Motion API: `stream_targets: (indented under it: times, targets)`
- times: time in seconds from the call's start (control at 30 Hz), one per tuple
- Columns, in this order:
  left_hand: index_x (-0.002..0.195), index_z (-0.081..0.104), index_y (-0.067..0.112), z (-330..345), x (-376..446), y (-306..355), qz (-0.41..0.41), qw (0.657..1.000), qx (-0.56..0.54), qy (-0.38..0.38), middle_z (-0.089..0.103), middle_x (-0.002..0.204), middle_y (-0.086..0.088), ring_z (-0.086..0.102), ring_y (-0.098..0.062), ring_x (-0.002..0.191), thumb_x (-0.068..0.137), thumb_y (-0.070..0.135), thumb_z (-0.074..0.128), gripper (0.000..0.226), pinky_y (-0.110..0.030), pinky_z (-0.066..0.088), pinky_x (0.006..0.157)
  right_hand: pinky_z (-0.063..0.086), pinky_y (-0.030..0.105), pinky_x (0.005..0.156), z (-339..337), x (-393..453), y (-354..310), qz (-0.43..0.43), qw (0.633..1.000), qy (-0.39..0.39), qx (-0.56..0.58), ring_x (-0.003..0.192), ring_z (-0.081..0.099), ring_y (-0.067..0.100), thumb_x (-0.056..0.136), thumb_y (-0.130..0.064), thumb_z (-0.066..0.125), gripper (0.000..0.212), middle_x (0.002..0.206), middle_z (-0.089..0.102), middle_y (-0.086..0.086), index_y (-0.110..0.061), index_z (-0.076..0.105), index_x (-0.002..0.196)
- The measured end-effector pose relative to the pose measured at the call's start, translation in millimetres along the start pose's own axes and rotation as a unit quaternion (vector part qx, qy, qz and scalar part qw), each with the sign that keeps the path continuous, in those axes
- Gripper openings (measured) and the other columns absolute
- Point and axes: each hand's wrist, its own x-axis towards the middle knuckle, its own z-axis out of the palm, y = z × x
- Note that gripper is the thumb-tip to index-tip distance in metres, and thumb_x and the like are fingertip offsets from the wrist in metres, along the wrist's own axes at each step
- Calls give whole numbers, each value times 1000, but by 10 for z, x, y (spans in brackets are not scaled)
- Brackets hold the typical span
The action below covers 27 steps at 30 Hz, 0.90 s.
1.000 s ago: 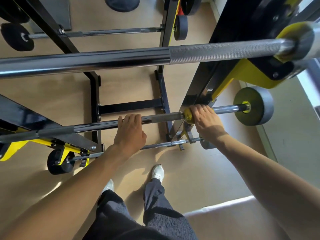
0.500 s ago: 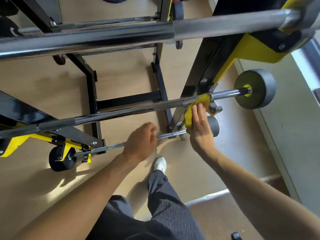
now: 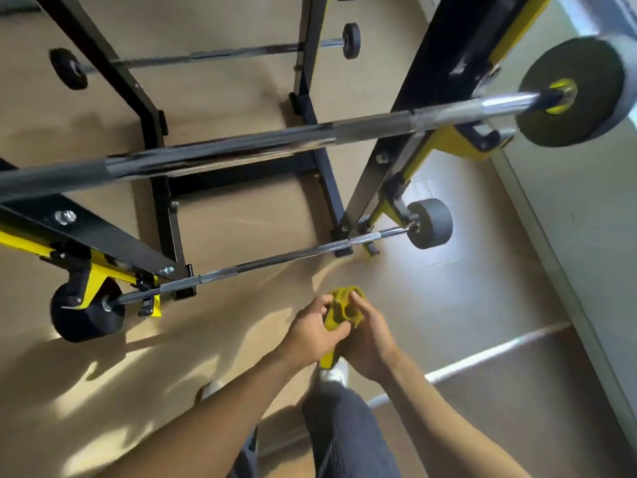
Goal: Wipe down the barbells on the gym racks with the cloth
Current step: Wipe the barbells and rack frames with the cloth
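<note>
Left hand [image 3: 312,331] and right hand [image 3: 367,334] both grip the crumpled, apparently soft yellow cloth [image 3: 341,310], below the knurled chrome barbell [image 3: 269,262].

No lettering, brand, number or sign can be read anywhere here, neither on the barbells [image 3: 310,139], nor their weight plates [image 3: 572,93], nor the black-and-yellow rack [image 3: 424,98], nor the cloth [image 3: 341,310].

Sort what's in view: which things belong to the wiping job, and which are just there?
Job:
yellow cloth, held by left hand and right hand
upper barbell
lower barbell
far barbell

Just there:
black and yellow rack frame
wooden floor
white shoes
</note>
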Motion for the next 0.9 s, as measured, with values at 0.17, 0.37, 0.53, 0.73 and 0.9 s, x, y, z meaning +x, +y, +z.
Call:
stream_targets:
  times: [0.17, 0.37, 0.53, 0.73, 0.9]
  targets:
    - [101, 66, 22, 386, 752, -326, 29, 999, -26, 9, 69, 91, 8, 64, -5, 83, 77, 24, 78, 26, -14, 50, 77, 48, 40, 78, -460, 824, 118, -22, 993, 73, 86, 77, 66, 30, 101, -34, 37, 44, 83, 67, 19, 0, 65, 95]
    - [82, 52, 28, 917, 1636, -490, 137, 989, -39, 52, 67, 91, 1, 63, -17, 79, 81, 10, 61, 21, -29, 52, 71, 50, 36, 73, -1096, 1823, -169, -130, 970, 157, 133, 70, 64, 23, 103, -35, 40, 38, 72, 67, 10, -8, 64, 90]
    - [92, 48, 20, 1093, 2293, -665, 182, 979, -58, 70, 62, 89, 9, 66, -17, 87, 87, 15, 66, 19, -31, 56, 82, 54, 33, 84, -1278, 2563, -562, -410, 869, 247, -128, 96, 63, 18, 102, -47, 44, 42, 112, 66, 10, -13, 63, 119]
    - [107, 46, 28, 1110, 3192, -1205, 152, 969, -189, 41, 66, 102, 5, 65, -13, 98, 81, 7, 68, 40, -33, 51, 95, 38, 45, 110, -1512, 3758, -491, -522, 623, 176, -555, 130, 41, 19, 106, -42, 32, 33, 140, 42, 2, -22, 46, 129]
    - [126, 56, 8, 1043, 3525, -1524, 95, 979, -169, -54, 68, 113, -7, 65, -16, 90, 86, 15, 62, 41, -43, 54, 96, 1, 41, 122, -1935, 4036, -394, -443, 455, 131, -761, 151, 3, 14, 104, -47, 29, 54, 164, 14, -6, -31, 19, 155]
